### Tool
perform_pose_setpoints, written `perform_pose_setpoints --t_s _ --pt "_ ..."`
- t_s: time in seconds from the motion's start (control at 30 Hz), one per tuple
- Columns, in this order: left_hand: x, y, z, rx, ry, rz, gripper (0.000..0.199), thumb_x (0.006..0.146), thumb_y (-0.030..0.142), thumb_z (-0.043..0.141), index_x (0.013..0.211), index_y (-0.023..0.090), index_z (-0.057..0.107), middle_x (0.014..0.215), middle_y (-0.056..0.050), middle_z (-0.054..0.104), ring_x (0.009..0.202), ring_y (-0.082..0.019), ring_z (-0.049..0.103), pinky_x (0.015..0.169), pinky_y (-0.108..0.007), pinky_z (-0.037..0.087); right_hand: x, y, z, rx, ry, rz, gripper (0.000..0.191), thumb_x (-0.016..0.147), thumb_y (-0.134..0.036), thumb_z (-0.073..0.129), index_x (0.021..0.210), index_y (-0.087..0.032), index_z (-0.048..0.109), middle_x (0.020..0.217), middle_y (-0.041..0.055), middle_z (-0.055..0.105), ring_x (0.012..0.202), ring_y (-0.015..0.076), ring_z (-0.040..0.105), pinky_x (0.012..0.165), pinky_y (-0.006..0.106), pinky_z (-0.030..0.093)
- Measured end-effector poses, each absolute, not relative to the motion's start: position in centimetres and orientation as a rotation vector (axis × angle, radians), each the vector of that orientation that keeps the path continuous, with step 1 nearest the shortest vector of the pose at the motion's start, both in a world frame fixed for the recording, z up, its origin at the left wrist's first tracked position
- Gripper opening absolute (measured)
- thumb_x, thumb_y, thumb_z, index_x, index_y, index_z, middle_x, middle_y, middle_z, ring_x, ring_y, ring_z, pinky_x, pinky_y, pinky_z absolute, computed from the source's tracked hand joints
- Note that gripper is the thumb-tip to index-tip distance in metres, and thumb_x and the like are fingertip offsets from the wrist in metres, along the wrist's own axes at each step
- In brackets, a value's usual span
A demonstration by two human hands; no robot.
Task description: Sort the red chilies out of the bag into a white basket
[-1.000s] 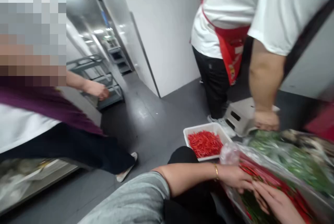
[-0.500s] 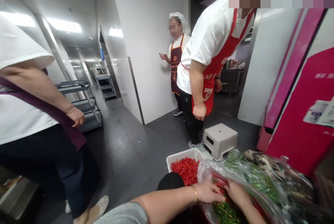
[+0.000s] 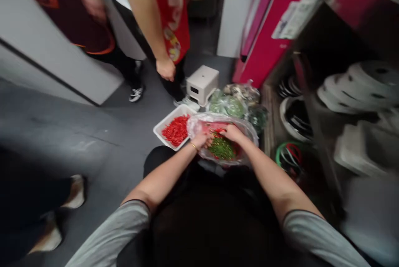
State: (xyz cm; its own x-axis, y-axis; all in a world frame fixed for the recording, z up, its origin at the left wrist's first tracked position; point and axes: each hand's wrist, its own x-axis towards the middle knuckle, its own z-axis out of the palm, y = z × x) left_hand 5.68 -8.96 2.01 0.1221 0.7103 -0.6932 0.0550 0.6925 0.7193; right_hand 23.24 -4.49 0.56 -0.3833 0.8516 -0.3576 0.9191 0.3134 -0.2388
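Observation:
A clear plastic bag (image 3: 246,128) stands wide open between my knees, with red chili peppers and a heap of green chili stems (image 3: 222,147) inside. My left hand (image 3: 202,139), with a gold bangle at the wrist, is at the bag's left side; its fingers are curled in over the stems, and what they hold is too blurred to see. From the right, my right hand (image 3: 232,133) reaches into the bag, fingers closed on red chili peppers (image 3: 220,131). Just left of the bag, a white plastic basket (image 3: 158,130) holds many red chilies (image 3: 177,129).
Beyond the bag are a beige step stool (image 3: 203,80) and bags of green vegetables (image 3: 227,105). Shelves with stacked white stools (image 3: 358,88) stand to the right. A person in a red apron (image 3: 174,13) stands ahead, another beside them; a third person's shoes (image 3: 76,192) are at left.
My view has swung down and to the right, bringing the shelves and both my forearms into sight. My hands remain in the bag.

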Motion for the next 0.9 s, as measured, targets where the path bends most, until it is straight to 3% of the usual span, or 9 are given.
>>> perform_pose_setpoints --t_s 0.1,0.17,0.23,0.37,0.43,0.6,0.77,0.9 --pt "6.3 -6.3 0.9 0.656 1.305 0.567 0.008 0.085 0.018 0.056 0.082 0.011 0.06 0.052 0.003 0.057 0.04 -0.005 0.051 0.039 -0.015 0.031 25.2 -4.8 0.1 1.677 2.313 -0.888 0.04 0.099 -0.028 0.038 0.108 0.0 0.065 0.08 0.005 0.07 0.065 0.0057 0.059 0.064 0.014 0.04" --pt "5.9 -5.4 0.7 0.596 1.263 0.636 0.008 0.083 0.018 0.059 0.081 0.01 0.06 0.052 0.001 0.058 0.04 -0.006 0.051 0.04 -0.016 0.033 26.3 -5.3 -0.1 1.711 2.286 -0.971 0.035 0.095 -0.024 0.048 0.12 -0.003 0.059 0.086 0.005 0.071 0.068 0.0069 0.06 0.066 0.015 0.041" --pt "5.2 -4.9 0.6 0.523 1.232 0.732 0.009 0.081 0.017 0.06 0.076 0.01 0.059 0.05 0.001 0.057 0.038 -0.007 0.05 0.039 -0.017 0.033 27.4 -5.4 0.3 1.814 2.288 -0.912 0.041 0.088 -0.021 0.061 0.127 -0.008 0.057 0.1 0.0082 0.071 0.08 0.0124 0.062 0.075 0.02 0.044" --pt "4.1 -4.1 0.6 0.438 1.221 0.826 0.013 0.079 0.014 0.056 0.066 0.011 0.055 0.039 0.007 0.039 0.03 -0.003 0.032 0.034 -0.016 0.018 28.2 -4.9 2.0 2.102 2.231 -0.571 0.031 0.095 -0.029 0.05 0.114 -0.012 0.067 0.114 0.0121 0.066 0.102 0.0232 0.061 0.09 0.033 0.043" --pt "4.1 -3.8 0.7 0.451 1.19 0.824 0.012 0.078 0.015 0.057 0.066 0.012 0.055 0.038 0.009 0.032 0.03 -0.002 0.026 0.034 -0.017 0.013 27.4 -4.6 2.4 2.052 2.173 -0.567 0.031 0.096 -0.029 0.046 0.107 -0.011 0.069 0.11 0.0125 0.068 0.102 0.0242 0.062 0.089 0.033 0.043" --pt "4.7 -4.0 0.7 0.592 1.134 0.777 0.014 0.077 0.021 0.06 0.067 0.013 0.055 0.038 0.009 0.031 0.031 -0.003 0.022 0.036 -0.018 0.011 25.1 -4.9 0.6 1.856 1.996 -0.56 0.027 0.089 -0.026 0.059 0.104 -0.006 0.069 0.107 0.0206 0.067 0.102 0.0283 0.063 0.084 0.034 0.045" --pt "5.8 -5.3 0.3 0.722 1.166 0.699 0.018 0.079 0.023 0.064 0.066 0.014 0.054 0.04 0.008 0.038 0.032 -0.004 0.029 0.038 -0.019 0.014 25.5 -5.4 0.4 1.955 2.039 -0.576 0.023 0.092 -0.032 0.056 0.093 -0.012 0.068 0.096 0.0141 0.069 0.094 0.0237 0.064 0.079 0.03 0.044" --pt "7.1 -6.5 -0.2 0.807 1.089 0.758 0.027 0.071 0.027 0.076 0.07 0.016 0.05 0.044 0.009 0.04 0.034 -0.003 0.032 0.038 -0.018 0.017 24.1 -7.2 1.2 1.996 2.329 -0.845 0.015 0.091 -0.029 0.054 0.089 -0.016 0.059 0.085 0.0074 0.068 0.08 0.0174 0.062 0.074 0.026 0.043"
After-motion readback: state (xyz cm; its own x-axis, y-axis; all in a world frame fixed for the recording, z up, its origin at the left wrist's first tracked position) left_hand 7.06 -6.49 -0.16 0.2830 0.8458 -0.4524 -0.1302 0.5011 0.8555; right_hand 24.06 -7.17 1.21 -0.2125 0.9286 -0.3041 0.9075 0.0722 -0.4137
